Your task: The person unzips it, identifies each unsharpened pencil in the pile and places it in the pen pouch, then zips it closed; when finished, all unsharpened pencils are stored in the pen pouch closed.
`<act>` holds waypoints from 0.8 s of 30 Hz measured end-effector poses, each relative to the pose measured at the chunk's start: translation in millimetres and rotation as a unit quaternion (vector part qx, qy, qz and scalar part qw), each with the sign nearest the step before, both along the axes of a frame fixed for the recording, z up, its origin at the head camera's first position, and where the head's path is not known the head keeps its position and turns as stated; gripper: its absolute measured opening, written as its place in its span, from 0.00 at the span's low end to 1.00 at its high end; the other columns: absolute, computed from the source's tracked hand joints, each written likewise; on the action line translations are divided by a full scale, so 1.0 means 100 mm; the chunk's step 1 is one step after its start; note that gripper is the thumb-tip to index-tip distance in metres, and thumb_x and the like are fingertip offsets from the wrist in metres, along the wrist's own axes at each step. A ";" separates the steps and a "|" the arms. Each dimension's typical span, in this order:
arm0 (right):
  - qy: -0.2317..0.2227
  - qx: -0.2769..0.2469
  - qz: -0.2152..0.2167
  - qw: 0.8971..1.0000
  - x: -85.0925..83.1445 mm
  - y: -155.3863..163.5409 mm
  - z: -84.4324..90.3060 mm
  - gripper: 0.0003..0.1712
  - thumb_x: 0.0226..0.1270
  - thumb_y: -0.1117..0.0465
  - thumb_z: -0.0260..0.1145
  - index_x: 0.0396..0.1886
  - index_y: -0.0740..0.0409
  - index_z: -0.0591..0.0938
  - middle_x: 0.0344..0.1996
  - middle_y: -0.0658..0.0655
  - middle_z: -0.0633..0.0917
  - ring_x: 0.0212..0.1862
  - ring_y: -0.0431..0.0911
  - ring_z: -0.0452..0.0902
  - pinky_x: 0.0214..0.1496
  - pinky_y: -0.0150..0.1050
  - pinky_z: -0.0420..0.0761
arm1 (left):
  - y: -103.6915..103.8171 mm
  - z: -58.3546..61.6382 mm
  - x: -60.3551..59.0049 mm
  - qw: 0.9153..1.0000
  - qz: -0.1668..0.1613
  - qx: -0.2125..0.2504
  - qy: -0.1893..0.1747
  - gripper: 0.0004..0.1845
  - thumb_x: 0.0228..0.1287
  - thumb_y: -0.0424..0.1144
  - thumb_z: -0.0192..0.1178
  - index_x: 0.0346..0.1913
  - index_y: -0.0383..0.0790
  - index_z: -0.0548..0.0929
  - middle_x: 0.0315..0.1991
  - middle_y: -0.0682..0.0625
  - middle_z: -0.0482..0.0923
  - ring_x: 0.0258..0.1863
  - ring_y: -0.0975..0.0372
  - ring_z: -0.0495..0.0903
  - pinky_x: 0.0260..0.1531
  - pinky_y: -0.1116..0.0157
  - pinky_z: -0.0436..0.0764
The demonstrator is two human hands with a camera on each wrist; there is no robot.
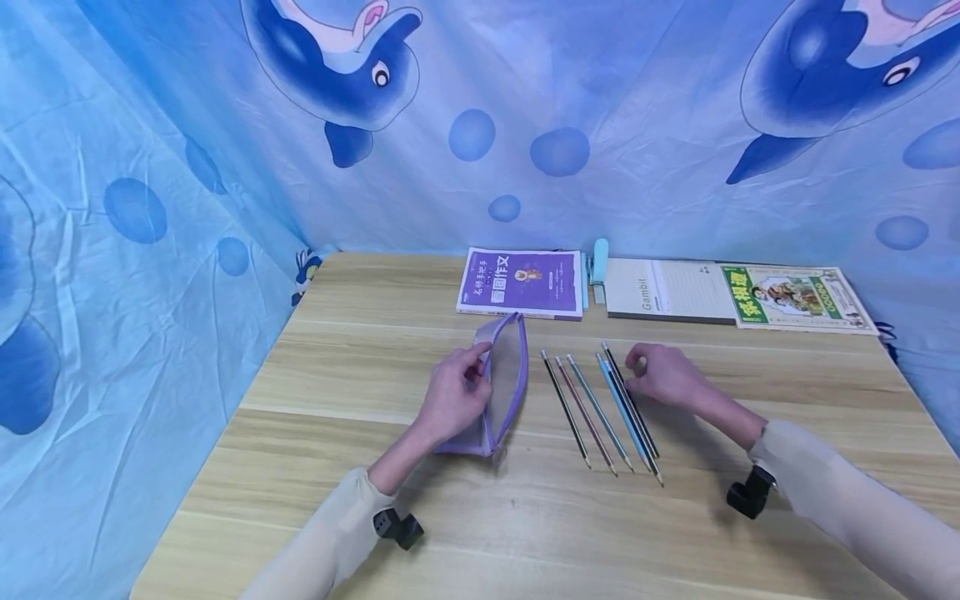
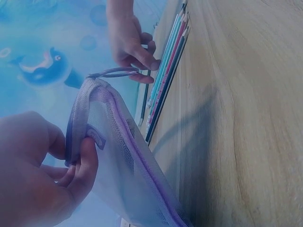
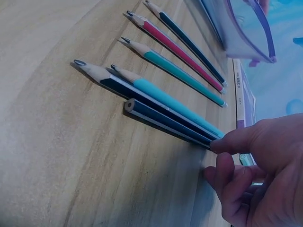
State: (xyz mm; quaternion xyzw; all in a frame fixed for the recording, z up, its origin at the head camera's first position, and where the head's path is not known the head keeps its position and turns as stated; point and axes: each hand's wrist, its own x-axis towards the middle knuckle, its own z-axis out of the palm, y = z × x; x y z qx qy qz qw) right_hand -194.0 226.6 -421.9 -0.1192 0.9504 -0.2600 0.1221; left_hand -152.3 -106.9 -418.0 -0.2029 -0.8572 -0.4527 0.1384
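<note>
My left hand (image 1: 457,392) pinches the edge of a purple-trimmed mesh pencil pouch (image 2: 120,156), whose mouth gapes toward the pencils. A zipper pull tab (image 2: 97,137) shows beside those fingers. On the table to the pouch's right, several pencils lie side by side: black (image 1: 566,408), red (image 3: 177,54), teal (image 3: 182,73), light blue (image 3: 175,106) and two dark ones at the right end. One of these, a dark pencil with a flat, unsharpened end (image 3: 163,124), has a digit of my right hand (image 1: 667,375) right at its far end. The other right fingers curl loosely beside it.
Along the back of the wooden table (image 1: 337,350) lie a purple book (image 1: 525,283), a light-blue stapler-like item (image 1: 599,262), a notebook marked Gambit (image 1: 667,287) and a green-and-cream booklet (image 1: 798,296). A blue dolphin-print cloth (image 1: 420,200) hangs behind.
</note>
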 end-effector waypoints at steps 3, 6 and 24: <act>0.001 0.002 0.004 1.000 -0.01 -0.01 -0.01 0.23 0.57 0.62 0.73 0.49 0.71 0.79 0.32 0.59 0.84 0.30 0.48 0.77 0.35 0.45 0.80 | 0.00 0.00 0.01 1.000 0.000 0.000 -0.003 0.28 0.46 0.18 0.58 0.57 0.22 0.79 0.32 0.43 0.79 0.31 0.55 0.80 0.35 0.61 0.84; 0.006 0.005 0.007 1.000 -0.02 -0.02 -0.01 0.23 0.57 0.62 0.73 0.49 0.71 0.80 0.33 0.59 0.84 0.32 0.48 0.78 0.35 0.45 0.80 | 0.00 0.00 0.01 1.000 0.000 0.001 -0.007 0.28 0.46 0.18 0.58 0.57 0.22 0.79 0.32 0.43 0.79 0.31 0.55 0.80 0.35 0.61 0.84; 0.006 0.066 -0.003 0.998 -0.05 -0.08 0.02 0.23 0.53 0.63 0.71 0.47 0.72 0.78 0.31 0.59 0.81 0.29 0.50 0.74 0.28 0.42 0.75 | 0.02 -0.01 0.02 1.000 0.005 -0.007 -0.019 0.29 0.47 0.19 0.59 0.59 0.22 0.78 0.33 0.44 0.79 0.31 0.56 0.79 0.35 0.64 0.83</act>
